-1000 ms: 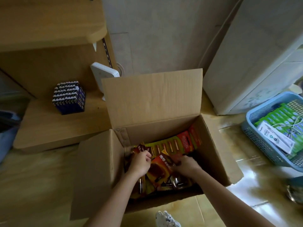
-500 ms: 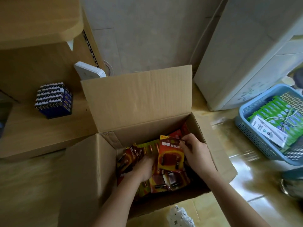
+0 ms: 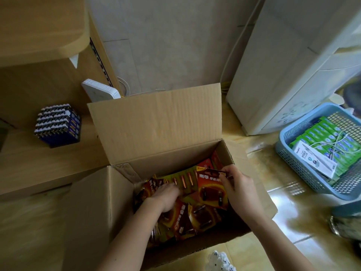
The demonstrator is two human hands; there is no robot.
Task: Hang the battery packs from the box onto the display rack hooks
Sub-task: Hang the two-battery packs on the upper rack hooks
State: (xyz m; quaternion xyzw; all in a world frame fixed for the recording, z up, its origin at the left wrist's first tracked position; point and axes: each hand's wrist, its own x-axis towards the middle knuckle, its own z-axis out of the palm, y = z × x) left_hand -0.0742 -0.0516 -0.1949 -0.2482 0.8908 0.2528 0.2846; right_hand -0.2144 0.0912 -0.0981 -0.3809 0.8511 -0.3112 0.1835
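My right hand point(image 3: 239, 189) pinches the top edge of a red battery pack point(image 3: 212, 190), lifted slightly near the right wall of the open cardboard box point(image 3: 93, 212). My left hand point(image 3: 166, 195) lies among the loose packs point(image 3: 185, 220) near the box's left wall; I cannot tell whether it grips one.

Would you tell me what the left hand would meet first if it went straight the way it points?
Most likely the yellow-green battery pack just ahead of the left hand; depth is unclear, so they may already touch.
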